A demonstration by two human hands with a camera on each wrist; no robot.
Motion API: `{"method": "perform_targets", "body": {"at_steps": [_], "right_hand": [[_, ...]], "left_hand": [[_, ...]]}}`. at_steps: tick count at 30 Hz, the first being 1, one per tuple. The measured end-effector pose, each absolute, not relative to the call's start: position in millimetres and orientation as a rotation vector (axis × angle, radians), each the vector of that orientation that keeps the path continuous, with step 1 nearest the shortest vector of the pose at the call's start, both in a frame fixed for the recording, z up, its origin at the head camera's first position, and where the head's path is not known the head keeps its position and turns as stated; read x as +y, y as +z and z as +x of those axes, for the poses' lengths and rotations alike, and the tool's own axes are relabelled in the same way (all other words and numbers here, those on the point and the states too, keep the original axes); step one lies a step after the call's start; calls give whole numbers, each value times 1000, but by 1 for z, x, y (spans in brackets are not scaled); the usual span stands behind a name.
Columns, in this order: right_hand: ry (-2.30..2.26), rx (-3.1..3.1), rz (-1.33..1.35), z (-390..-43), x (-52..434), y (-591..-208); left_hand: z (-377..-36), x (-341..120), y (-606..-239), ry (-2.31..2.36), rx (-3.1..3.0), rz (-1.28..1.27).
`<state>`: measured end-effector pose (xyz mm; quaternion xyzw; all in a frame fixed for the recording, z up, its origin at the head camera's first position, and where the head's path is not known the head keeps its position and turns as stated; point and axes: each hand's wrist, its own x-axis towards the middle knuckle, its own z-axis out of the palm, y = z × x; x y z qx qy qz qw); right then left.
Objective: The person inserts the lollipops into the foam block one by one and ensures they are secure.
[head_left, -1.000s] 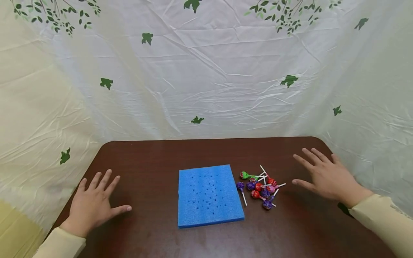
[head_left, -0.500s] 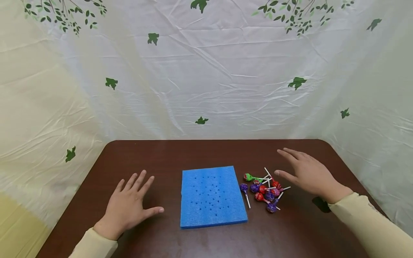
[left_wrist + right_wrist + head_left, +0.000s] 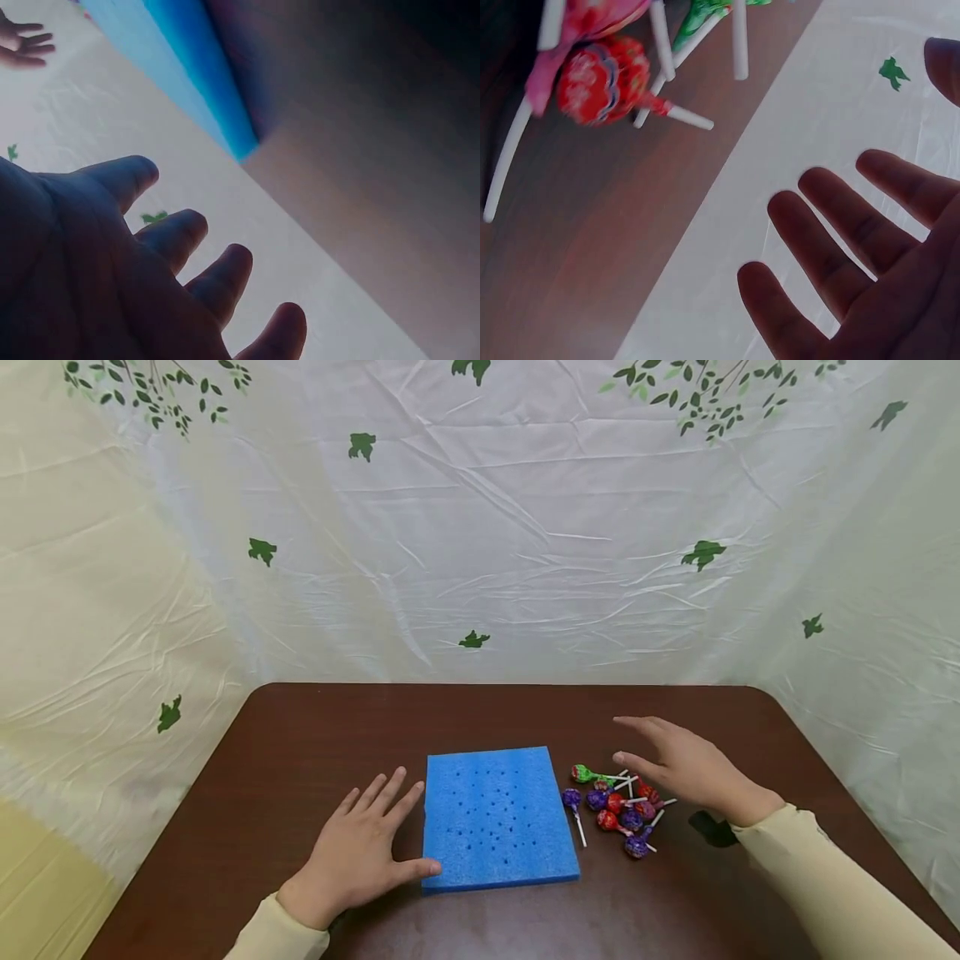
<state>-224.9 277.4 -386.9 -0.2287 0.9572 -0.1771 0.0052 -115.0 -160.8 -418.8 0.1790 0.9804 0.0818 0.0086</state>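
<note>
Both hands are spread with straight fingers and hold nothing. Left hand (image 3: 365,846) lies palm down on the dark brown table (image 3: 300,752), its thumb tip touching the near left corner of the blue foam pad (image 3: 497,817) and its fingertips just beside the pad's left edge; the left wrist view shows the fingers (image 3: 180,232) apart and relaxed with the pad's edge beyond them. Right hand (image 3: 686,768) hovers palm down over the far right side of a small heap of lollipops (image 3: 617,805), red, purple and 1 green, which lies between that hand and the pad. White sticks and a red wrapped head (image 3: 604,79) show close under it in the right wrist view. A leaf-printed white sheet (image 3: 480,527) hangs beyond both hands.
</note>
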Motion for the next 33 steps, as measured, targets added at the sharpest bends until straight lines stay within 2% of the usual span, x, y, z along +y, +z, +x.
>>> {"method": "perform_targets", "body": {"at_steps": [15,33], "right_hand": [[-858,2801,-910,-225,252,-388],[-675,2788,-745,-203,239,-400]], "left_hand": [[-108,-137,-428,283,2938,686],[-99,-137,-429,282,2924,668]]}}
